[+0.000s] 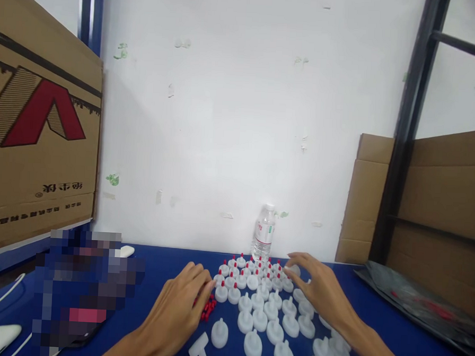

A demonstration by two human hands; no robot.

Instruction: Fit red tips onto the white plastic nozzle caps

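Two hands rest low over a blue surface [165, 264] among small plastic parts. At the left hand [183, 308] the fingers are loosely curled and pointing forward, the fingertips just beside a little heap of red tips [208, 307] and close to the nearest capped white pieces; whether anything is pinched beneath the fingers cannot be told. At the right hand [321, 291] the fingers are spread and half open, reaching over the far right corner of the cluster, with the fingertips touching or just above a white piece there; a firm hold on anything is not visible. Between and ahead of both hands stands a cluster of white nozzle caps [261, 301], the far rows fitted with red tips and the near rows plain white. One white piece [200, 350] lies on its side near the left wrist. Behind the cluster a clear water bottle [264, 233] stands upright against the white wall [240, 119]. A cardboard box [37, 119] with a red mark fills the left side, more cardboard [444, 183] leans at the right behind a dark metal post [407, 128], and dark plastic bags [418, 301] lie on the surface at the far right.
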